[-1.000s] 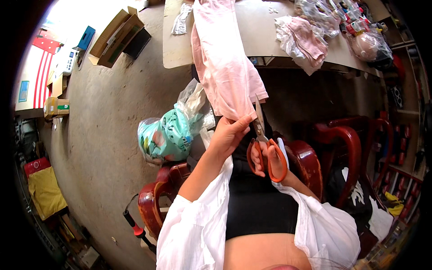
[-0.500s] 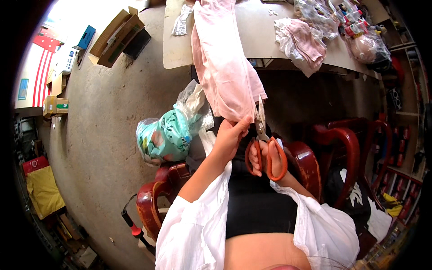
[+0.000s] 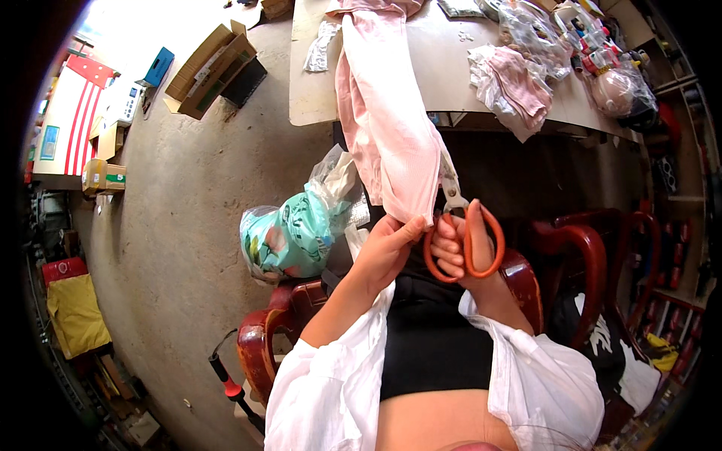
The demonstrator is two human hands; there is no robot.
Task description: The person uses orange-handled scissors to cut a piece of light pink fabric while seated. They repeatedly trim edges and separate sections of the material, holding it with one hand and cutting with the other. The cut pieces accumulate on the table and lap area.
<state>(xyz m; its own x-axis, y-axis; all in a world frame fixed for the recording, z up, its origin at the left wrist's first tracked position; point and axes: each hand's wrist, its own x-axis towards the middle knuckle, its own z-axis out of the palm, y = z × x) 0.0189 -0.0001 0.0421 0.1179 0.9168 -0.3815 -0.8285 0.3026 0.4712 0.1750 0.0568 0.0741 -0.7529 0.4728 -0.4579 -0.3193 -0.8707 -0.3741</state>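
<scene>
Pale pink trousers (image 3: 391, 105) hang from the table towards me, one leg stretched down to my hands. My left hand (image 3: 391, 246) pinches the lower corner of that leg between thumb and fingers. In my right hand (image 3: 459, 248) is a pair of scissors (image 3: 485, 259) with large orange-red handles, spread apart around my fingers. The blades point away from me along the right edge of the cloth; their tips are partly hidden behind it, so I cannot tell whether they are cutting.
A pale table (image 3: 451, 68) lies ahead, with plastic-wrapped pink cloth (image 3: 519, 90) at its right. A turquoise bag (image 3: 289, 233) stands left of my knees. Dark red wooden chairs (image 3: 579, 240) are at the right. An opened cardboard box (image 3: 210, 68) sits at the upper left.
The scissors have turned and their handles have spread wider, with the blades now partly behind the cloth. My view has shifted slightly, moving the surroundings right and down. My left hand keeps its pinch.
</scene>
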